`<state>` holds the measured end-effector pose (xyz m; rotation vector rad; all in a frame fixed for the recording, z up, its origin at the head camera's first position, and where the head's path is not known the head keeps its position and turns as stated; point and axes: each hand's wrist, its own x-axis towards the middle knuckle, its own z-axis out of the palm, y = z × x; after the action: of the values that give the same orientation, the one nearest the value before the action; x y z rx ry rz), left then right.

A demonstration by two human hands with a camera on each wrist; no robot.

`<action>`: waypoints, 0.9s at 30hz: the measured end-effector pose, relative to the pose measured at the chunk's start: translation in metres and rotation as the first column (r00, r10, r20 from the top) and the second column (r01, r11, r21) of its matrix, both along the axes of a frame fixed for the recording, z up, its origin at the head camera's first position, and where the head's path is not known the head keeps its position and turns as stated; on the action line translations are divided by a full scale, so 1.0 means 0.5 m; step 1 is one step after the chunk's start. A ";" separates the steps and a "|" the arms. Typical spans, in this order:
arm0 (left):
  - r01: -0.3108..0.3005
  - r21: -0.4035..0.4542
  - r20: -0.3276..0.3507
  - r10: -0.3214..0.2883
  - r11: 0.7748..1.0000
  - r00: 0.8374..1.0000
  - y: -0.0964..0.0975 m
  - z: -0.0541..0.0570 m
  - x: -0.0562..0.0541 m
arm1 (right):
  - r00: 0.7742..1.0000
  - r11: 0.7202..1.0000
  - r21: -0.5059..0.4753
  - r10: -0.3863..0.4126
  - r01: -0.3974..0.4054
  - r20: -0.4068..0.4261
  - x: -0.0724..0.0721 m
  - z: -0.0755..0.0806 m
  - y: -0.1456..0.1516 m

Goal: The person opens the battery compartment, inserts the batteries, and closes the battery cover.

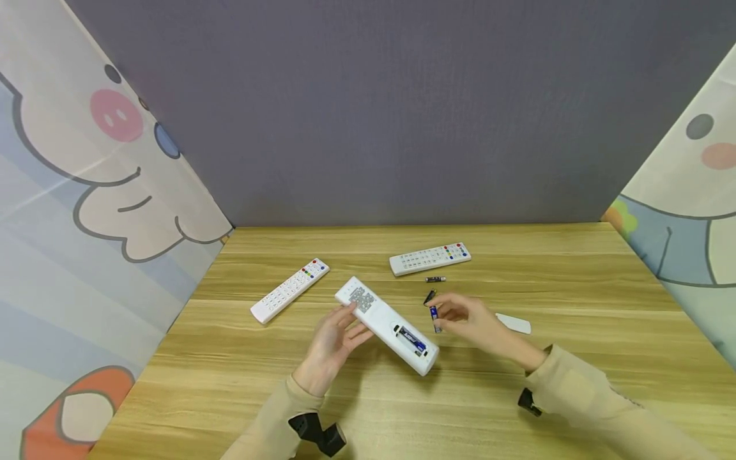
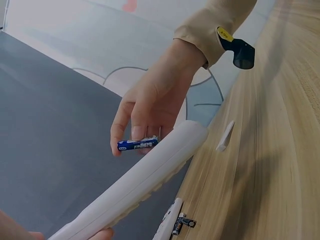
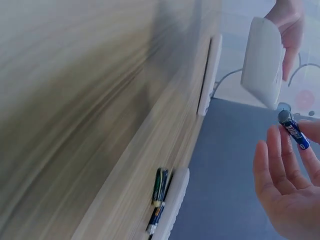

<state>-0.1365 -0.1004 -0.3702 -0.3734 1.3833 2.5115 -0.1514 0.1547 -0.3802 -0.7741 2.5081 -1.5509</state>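
My left hand grips a white remote control by its upper part, back side up and clear of the table. Its battery compartment is uncovered, with one blue battery visible inside. Just right of the remote, my right hand pinches a blue battery between thumb and fingers. In the right wrist view that battery is held close to the remote's end. Two dark batteries lie on the table beyond the right hand, one farther back and one nearer.
A second white remote lies buttons up at the left, and a third lies at the back. A white battery cover rests on the wooden table behind the right wrist. A grey panel stands along the table's far edge.
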 end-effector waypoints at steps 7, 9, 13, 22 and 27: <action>0.008 0.010 -0.004 -0.008 1.000 1.000 0.000 -0.001 0.000 | 1.000 1.000 -0.026 0.000 0.000 0.002 0.010 0.002 -0.016; 0.010 0.011 -0.004 -0.010 1.000 1.000 0.000 -0.001 0.000 | 1.000 0.999 -0.034 -0.005 0.005 0.004 0.012 0.001 -0.020; 0.008 0.011 -0.001 -0.008 1.000 1.000 0.001 -0.002 0.000 | 1.000 0.999 -0.054 -0.005 0.006 0.012 0.015 -0.001 -0.027; 0.010 0.015 -0.001 -0.010 1.000 1.000 0.002 -0.003 0.001 | 1.000 0.998 -0.069 0.001 0.001 0.023 0.022 -0.006 -0.044; 0.015 0.014 -0.009 -0.015 1.000 1.000 0.002 -0.002 0.002 | 0.996 0.999 -0.043 -0.017 0.021 0.087 0.027 0.008 -0.057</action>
<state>-0.1353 -0.0993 -0.3714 -0.3483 1.3665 2.5124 -0.1377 0.1265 -0.3763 -0.6744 2.4348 -1.6142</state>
